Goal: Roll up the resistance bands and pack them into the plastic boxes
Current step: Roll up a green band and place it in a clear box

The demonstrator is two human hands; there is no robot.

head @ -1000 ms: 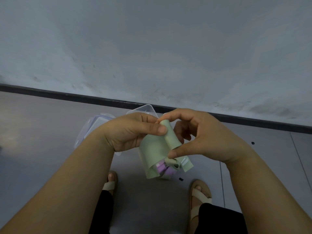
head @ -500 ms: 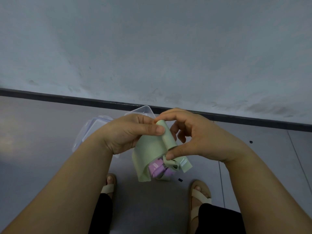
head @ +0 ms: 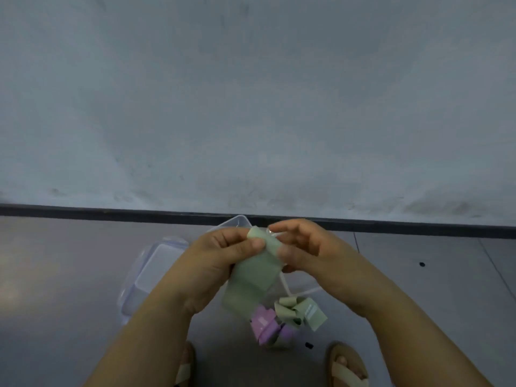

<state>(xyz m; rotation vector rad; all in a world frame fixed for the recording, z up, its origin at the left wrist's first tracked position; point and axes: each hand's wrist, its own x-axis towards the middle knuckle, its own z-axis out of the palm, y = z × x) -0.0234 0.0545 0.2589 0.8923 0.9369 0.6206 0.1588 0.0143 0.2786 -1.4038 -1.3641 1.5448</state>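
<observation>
Here, both hands hold a pale green resistance band (head: 251, 277) just above a clear plastic box (head: 236, 221). The left hand (head: 223, 255) pinches the rolled top end, seemingly to keep the coil tight, while the right hand (head: 310, 252) nips its other side with thumb and arched fingers. The loose tail hangs toward the purple rolled bands (head: 265, 326) and green rolled bands (head: 293, 311), apparently already packed at the box's near end.

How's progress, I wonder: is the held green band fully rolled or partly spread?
Partly spread: left hand and right hand pinch the rolled top; below, the green band hangs unrolled.
</observation>
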